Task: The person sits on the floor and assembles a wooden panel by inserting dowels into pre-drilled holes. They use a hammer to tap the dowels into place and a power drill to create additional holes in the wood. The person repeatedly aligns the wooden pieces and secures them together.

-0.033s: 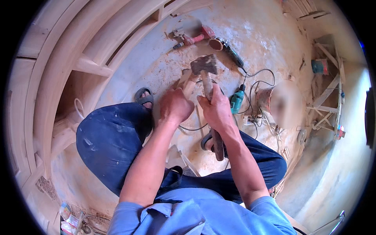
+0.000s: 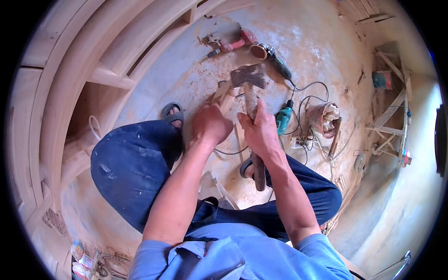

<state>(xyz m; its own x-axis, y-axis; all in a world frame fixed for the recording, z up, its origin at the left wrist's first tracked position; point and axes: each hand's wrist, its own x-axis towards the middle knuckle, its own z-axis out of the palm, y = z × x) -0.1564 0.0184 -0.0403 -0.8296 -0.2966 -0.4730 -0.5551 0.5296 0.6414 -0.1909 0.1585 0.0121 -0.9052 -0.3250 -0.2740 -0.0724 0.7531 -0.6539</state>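
My right hand [image 2: 259, 130] is wrapped round the wooden handle of a hammer [image 2: 248, 77]. Its broad, dark, blocky head points away from me, and the handle's tail end runs back over my forearm. Close beside it, my left hand [image 2: 212, 123] is closed in a fist on a pale wooden piece [image 2: 227, 96] that slants up toward the hammer head. The fingers hide most of the wood's near end. The hammer head appears raised above the wood; whether they touch I cannot tell.
Farther off on the dusty floor lie a green angle grinder [image 2: 277, 63], a red power tool [image 2: 233, 45] and a teal drill [image 2: 283, 117] with black cords. A bucket [image 2: 317, 117] stands right. Wooden furniture framing [image 2: 112, 77] curves along the left; a wooden rack [image 2: 389, 112] stands far right.
The hammer head has shifted slightly to the right, and my right hand with it. My left hand and the wooden piece stay almost where they were.
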